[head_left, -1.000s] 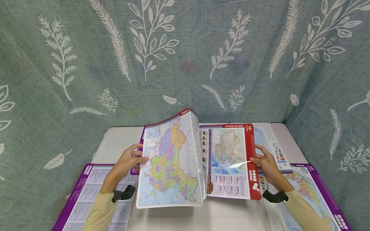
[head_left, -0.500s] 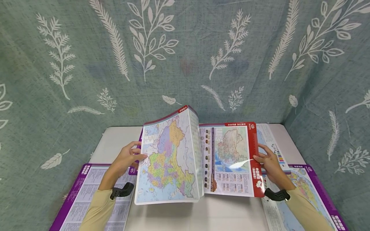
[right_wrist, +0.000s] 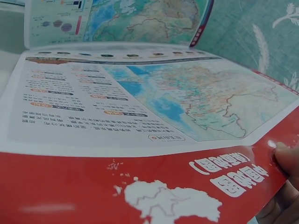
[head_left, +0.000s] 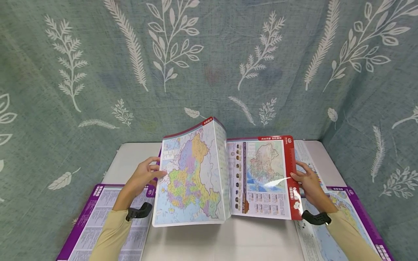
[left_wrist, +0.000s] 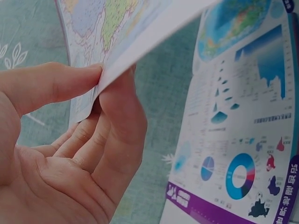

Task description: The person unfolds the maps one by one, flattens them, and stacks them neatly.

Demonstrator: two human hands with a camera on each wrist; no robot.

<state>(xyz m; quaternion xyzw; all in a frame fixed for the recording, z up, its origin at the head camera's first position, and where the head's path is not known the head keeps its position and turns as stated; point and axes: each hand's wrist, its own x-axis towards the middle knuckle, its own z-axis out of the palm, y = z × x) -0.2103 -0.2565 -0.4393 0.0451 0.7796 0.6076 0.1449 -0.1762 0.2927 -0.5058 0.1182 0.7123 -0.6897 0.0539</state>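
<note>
folded map: the red-bordered map sheet [head_left: 225, 174] spans the space between the two hands, over the bench [head_left: 196, 246]; it bends along an upright fold near its middle, the left panel [head_left: 189, 181] tilted up and the right panel [head_left: 241, 145] lying flatter; a soft shadow beneath suggests it is held off the surface
left hand: the left hand [head_left: 143, 176] pinches the outer edge of the left panel, thumb on the printed face and fingers behind
right hand: the right hand [head_left: 308, 181] pinches the red border [head_left: 290, 159] at the opposite edge, thumb on the glossy face; its fingers are partly hidden by the sheet
sheets below: a purple-edged text sheet [head_left: 98, 221] lies on the bench under the left forearm; a purple-edged world map [head_left: 354, 215] lies under the right; a paler sheet [head_left: 305, 154] shows just behind the right hand
backdrop: a grey-green cloth [head_left: 209, 90] with white leaf prints hangs behind the bench
slip risk: each grip takes only an edge; smooth, glossy stock could slide from a light pinch, and the panel would drop
crease risk: uneven pull between the hands could kink the raised panel away from its fold; hard pulling could tear the fold; a low-hanging edge could drag the sheets beneath
</note>
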